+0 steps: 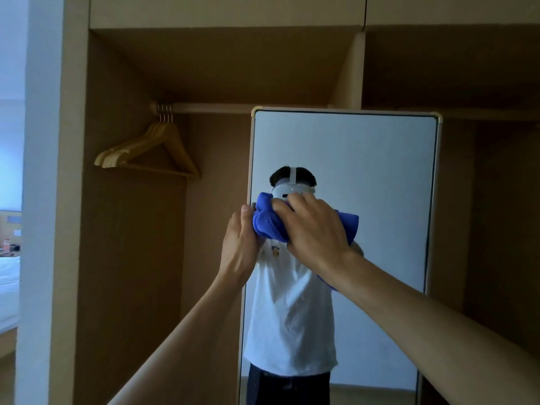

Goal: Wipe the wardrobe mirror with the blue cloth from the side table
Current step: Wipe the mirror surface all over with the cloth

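1. Forearms nearest the lens: both bare, rising from the bottom edge and converging on the mirror point(365, 171). Right arm comes in from the lower right, left arm from lower centre.
2. Right hand point(315, 229): back of hand to camera, fingers curled over the top of the bunched blue cloth point(268, 226), clamped on it.
3. Left hand point(239, 244): set edge-on at the cloth's left side, thumb up against the fabric, fingers hidden behind it. Reads as a pinch on the cloth's edge, though the fingers themselves don't show.
4. Cloth location: off the side table, held up between both hands in front of the mirror's left-centre, roughly mid-height of the visible glass. Whether it presses the glass or sits just off it, cannot tell.
5. Step in hand, by my reading: cloth fetched, being gathered into a pad at the glass, or the first wiping contact. Most of the pane looks unwiped as yet.
6. Next move calls for flat pressure through the right palm and sweeping strokes across the pane; the left hand likely has to let go or steady the frame. The top corners sit high and will need a full reach.
7. Surroundings: open wardrobe point(117, 258), wooden hangers point(152, 150) bunched at the left end of the rail point(233, 107).
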Action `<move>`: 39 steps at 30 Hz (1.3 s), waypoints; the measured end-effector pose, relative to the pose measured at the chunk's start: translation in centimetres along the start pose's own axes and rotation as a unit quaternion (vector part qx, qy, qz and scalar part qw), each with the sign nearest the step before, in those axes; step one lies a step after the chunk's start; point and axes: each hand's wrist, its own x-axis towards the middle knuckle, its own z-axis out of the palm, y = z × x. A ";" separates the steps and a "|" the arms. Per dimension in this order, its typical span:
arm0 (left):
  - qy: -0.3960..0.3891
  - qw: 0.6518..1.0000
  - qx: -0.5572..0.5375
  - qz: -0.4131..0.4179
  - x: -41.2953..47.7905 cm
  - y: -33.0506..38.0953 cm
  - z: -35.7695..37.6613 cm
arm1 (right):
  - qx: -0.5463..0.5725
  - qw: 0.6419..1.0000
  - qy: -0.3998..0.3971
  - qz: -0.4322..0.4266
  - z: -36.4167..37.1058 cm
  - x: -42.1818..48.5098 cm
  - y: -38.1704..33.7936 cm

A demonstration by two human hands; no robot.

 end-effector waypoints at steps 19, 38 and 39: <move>0.022 0.994 0.104 -0.014 -1.7 0.8 1.7 | -0.003 0.998 0.045 0.031 -0.8 0.4 5.6; 0.042 0.981 0.188 -0.033 -2.4 2.0 2.1 | -0.010 0.995 0.059 0.084 -4.0 2.4 10.7; 0.049 0.980 0.191 -0.037 -2.4 2.0 2.4 | -0.014 0.994 0.064 0.087 -4.2 2.6 11.2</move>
